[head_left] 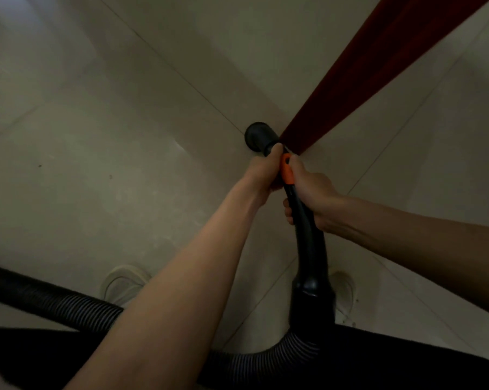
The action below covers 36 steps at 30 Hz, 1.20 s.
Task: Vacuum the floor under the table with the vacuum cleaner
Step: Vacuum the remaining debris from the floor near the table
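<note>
wand (308, 237) lengthwise away, nozzle (258, 135) floorward, both hands' fingers (275, 156) clenched around it

Two pale shoes (123, 282) stand apart on the tiles, below a dark red cloth (364, 80).

- Both forearms are bare from the frame's lower edge to the wrists; no sleeve, watch or bracelet shows on either.
- The left hand (261, 171) and right hand (311, 190) are bare, with no gloves or rings.
- The left shoe (123, 284) is a pale, off-white trainer with a rounded toe.
- The right shoe (344, 291) is equally pale, and only partly visible.
- Dark, near-black clothing (406, 361) fills the bottom edge.
</note>
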Tool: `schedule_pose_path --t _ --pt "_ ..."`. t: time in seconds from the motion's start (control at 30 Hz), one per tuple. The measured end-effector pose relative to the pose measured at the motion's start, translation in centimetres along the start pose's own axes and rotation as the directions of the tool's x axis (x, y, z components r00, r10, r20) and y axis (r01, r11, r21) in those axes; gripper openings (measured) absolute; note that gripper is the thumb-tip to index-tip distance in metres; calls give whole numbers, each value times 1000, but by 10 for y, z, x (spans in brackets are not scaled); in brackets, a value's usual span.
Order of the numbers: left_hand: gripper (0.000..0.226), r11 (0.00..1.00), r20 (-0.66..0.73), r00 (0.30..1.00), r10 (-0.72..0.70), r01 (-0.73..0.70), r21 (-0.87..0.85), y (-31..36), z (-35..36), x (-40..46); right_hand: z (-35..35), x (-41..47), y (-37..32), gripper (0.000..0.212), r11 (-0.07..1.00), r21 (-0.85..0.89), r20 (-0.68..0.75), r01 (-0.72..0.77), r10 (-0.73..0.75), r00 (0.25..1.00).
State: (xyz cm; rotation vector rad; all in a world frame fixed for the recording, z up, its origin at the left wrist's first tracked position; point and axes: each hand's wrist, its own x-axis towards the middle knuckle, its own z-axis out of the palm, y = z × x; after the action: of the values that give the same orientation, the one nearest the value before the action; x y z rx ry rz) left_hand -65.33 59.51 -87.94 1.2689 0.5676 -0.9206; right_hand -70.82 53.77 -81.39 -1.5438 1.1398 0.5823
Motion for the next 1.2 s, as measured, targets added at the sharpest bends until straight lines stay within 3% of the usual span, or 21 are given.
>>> schedule_pose_path --t 0.1,0.33,0.6,0.83,0.97,1.2 --pt "28 999 43 999 -30 29 30 -10 0 -3 -3 0 12 58 1000 -3 -21 -13 13 1000" --pt "26 999 -26 999 42 -42 -6 15 -8 15 10 20 -10 54 997 3 -21 82 -82 996" --pt "24 952 -41 993 107 -91 291 84 -21 39 31 60 -75 52 979 180 8 91 -94 996" --pt "29 818 -25 985 170 -126 562 135 -40 47 66 70 -93 58 930 329 -41 166 -162 986" --pt "45 733 45 966 253 -222 643 165 -43 54 90 71 -104 58 824 503 -112 262 -239 965" --pt "41 586 167 968 185 -245 772 186 -58 61 137 70 -109 57 671 697 -133 253 -227 965"
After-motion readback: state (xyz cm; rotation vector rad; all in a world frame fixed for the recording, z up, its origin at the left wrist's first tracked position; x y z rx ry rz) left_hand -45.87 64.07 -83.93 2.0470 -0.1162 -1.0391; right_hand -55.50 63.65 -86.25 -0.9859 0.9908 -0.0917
